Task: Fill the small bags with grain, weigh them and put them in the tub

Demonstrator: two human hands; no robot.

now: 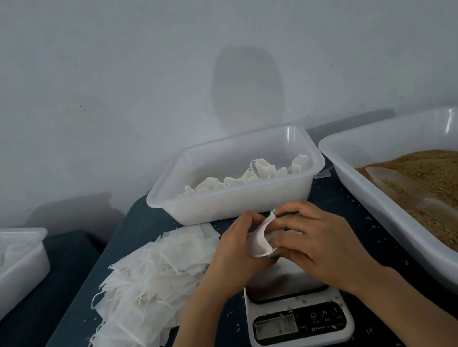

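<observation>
Plainly, the only writing that can be read is on the one scale [301, 324]: a power sign, then "M" and "T" on its dark panel. The digits in its grey window and the small print beneath are too faint to make out.

Far left of the scale a left tub [10, 277] of white plastic holds some pale bags, blurred. Nearer, just left of the scale, a pile of empty bags [150, 290] with loose strings lies fanned on the dark tabletop [380, 338], too many to count.

Above the scale's weighing plate the two hands meet. The left hand [234, 250] has its fingers curled round the near edge of one small bag [262, 240]. The right hand [317, 243] pinches the same bag from the other side, so the bag sits between the two, held clear of the plate.

Behind the scale stands the middle tub [238, 202], with filled bags [252, 175] in a row along its floor; I cannot count them surely.

Right of the scale the big tub [434, 266], the third of three, holds brown grain [447, 177]. One clear scoop [424, 202] lies in the grain. Stray grains dot the tabletop around the scale.
</observation>
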